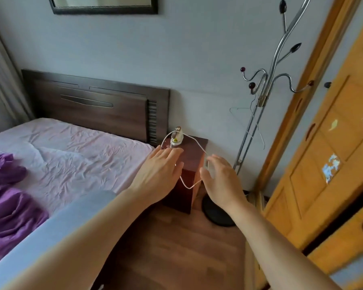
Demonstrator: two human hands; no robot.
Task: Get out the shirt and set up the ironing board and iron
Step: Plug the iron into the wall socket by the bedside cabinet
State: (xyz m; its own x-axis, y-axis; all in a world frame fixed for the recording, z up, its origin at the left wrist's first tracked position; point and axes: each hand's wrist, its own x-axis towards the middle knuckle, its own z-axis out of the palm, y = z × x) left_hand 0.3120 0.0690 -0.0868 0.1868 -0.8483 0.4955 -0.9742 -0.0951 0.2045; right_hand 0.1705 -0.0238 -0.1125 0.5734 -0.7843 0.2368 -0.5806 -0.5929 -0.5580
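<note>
A small white iron [177,136] stands upright on a dark wooden bedside table [192,155]. Its white cord [189,186] loops off the table and hangs between my hands. My right hand [219,181] pinches the cord's plug end between thumb and fingers. In front of the table my left hand [159,174] is spread flat, and the cord runs under its fingers. A purple shirt [6,208] lies crumpled on the pink sheet at the left. A grey-blue padded surface [57,233] lies under my left forearm; I cannot tell whether it is the ironing board.
The bed [82,155] with its dark headboard fills the left. A metal coat stand [258,114] holding a wire hanger rises right of the bedside table, its black base [215,214] on the wooden floor. An orange wooden wardrobe [331,164] lines the right side.
</note>
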